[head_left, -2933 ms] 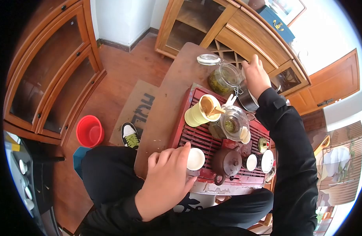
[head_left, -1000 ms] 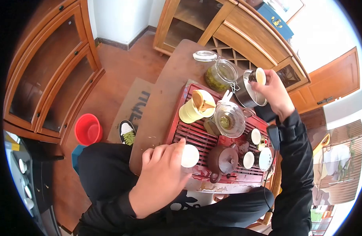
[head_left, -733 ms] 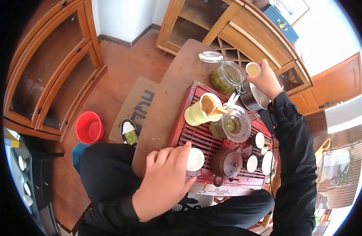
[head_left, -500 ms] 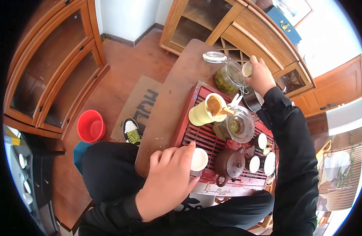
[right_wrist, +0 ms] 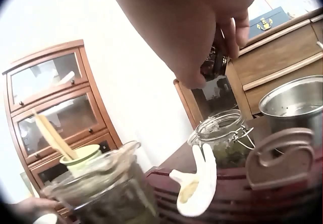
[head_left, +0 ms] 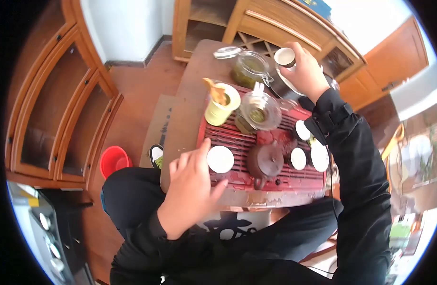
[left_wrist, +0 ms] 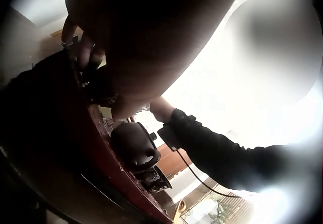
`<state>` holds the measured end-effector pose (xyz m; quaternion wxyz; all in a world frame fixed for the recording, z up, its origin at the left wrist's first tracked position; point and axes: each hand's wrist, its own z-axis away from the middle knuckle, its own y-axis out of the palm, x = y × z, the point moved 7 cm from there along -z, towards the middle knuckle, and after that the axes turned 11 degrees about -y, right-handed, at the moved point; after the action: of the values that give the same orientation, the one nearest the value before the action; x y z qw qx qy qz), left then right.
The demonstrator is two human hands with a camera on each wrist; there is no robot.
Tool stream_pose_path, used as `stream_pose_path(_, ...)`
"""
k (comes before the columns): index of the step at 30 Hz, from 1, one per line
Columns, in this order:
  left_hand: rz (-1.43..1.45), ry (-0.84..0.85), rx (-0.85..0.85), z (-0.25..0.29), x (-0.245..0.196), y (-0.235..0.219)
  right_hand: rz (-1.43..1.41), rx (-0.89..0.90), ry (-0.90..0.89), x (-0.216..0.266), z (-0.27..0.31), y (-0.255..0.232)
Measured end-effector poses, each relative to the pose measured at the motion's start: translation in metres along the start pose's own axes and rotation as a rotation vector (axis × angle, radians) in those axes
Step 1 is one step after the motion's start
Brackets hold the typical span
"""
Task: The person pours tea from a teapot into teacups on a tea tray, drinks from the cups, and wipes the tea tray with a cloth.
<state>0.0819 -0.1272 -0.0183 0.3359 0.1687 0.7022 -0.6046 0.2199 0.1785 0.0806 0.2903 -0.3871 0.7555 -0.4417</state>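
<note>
Right hand [head_left: 305, 72], finger and thumb pinching one small dark-sided cup [head_left: 285, 57], raised off the tray near the open glass jar [head_left: 246, 75] and metal pot [right_wrist: 293, 117]; left hand [head_left: 186, 189], index finger and thumb spread about one white cup [head_left: 221, 159] at the left end of the red slatted tray [head_left: 226, 136], pressure on it impossible to tell; brown teapot [head_left: 266, 161], just right of that cup; glass pitcher [head_left: 260, 111], behind teapot; yellow-green canister [head_left: 218, 112], left of pitcher
</note>
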Motion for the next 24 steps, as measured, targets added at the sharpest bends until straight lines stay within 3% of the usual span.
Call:
stream_pose_path(1,-0.019,0.032,0.018,0.002,-0.001,0.003,-0.126,-0.027,-0.01,0.003,0.012,-0.011)
stream_pose_path(3,-0.014,0.006,-0.028,0.003,0.004,0.006,-0.281,0.149,0.158,0.019,0.043,-0.03)
stream_pose_path(5,-0.018,0.021,0.017,0.004,0.005,0.012,-0.423,0.19,0.243,0.025,0.077,-0.033)
stream_pose_path(7,0.18,0.025,0.027,0.005,0.007,0.014,-0.492,0.284,0.222,0.032,0.102,-0.026)
stream_pose_path(13,0.227,0.072,-0.045,0.008,0.016,0.024,-0.331,0.477,0.132,0.064,0.129,-0.017)
stream_pose_path(15,0.188,0.094,-0.076,0.007,0.018,0.029,-0.239,0.392,-0.001,0.073,0.129,-0.01)
stream_pose_path(19,0.254,0.135,-0.142,0.005,0.014,0.027,-0.131,0.569,-0.028,0.075,0.13,0.011)
stream_pose_path(24,0.235,0.168,-0.187,0.002,0.023,0.032,-0.093,0.58,0.019,0.071,0.131,0.015)
